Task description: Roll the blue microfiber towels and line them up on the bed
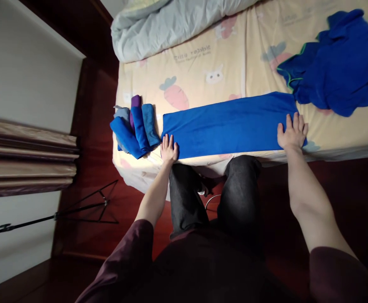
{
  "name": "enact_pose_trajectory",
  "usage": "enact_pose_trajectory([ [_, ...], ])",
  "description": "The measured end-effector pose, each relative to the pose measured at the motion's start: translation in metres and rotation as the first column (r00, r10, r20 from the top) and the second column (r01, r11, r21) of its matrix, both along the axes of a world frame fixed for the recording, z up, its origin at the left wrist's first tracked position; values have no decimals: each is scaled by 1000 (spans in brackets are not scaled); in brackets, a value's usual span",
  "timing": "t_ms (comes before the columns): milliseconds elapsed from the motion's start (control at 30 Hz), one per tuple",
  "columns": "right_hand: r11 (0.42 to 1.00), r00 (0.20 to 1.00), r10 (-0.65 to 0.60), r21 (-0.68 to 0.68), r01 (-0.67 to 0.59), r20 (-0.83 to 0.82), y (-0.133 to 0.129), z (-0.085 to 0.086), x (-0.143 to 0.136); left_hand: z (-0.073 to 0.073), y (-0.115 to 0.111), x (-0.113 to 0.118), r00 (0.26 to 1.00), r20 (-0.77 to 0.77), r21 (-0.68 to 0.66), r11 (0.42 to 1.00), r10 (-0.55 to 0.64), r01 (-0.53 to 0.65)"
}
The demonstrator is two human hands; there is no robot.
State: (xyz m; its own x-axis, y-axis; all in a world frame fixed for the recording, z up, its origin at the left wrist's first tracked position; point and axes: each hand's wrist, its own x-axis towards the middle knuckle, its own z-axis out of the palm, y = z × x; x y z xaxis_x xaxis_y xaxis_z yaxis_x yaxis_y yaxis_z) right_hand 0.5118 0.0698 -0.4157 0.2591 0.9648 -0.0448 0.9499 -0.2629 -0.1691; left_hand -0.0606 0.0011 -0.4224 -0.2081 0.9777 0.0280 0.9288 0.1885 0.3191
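Observation:
A long blue cloth, laid flat as a strip, stretches along the near edge of the bed. My left hand rests on its left end near the front corner, fingers spread. At the right end, my right hand lies flat with its fingers apart. Left of the strip sits a group of rolled cloths in blue, grey and purple, close to my left hand. A crumpled blue cloth with green edging is heaped beyond my right hand.
The bed has a pale sheet with carrot prints, and a light quilt is bunched at its far side. A black tripod stands on the floor at the left, near a striped curtain.

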Motion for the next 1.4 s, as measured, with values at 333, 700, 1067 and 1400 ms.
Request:
enact_pose_trajectory([
  [333,1000,998,0,-3,1,60,0,-4,1,5,-10,-20,998,65,-11,1000,-19,20],
  [700,1000,999,16,4,-16,-32,-5,12,-5,1,-24,-24,1000,20,28,1000,7,-7],
  [1067,996,995,82,-29,-84,-47,8,21,11,7,-30,-13,999,32,119,993,3,-6],
  [1400,983,969,73,-148,-110,-236,127,44,74,-2,-26,-18,995,-93,178,984,20,-3],
])
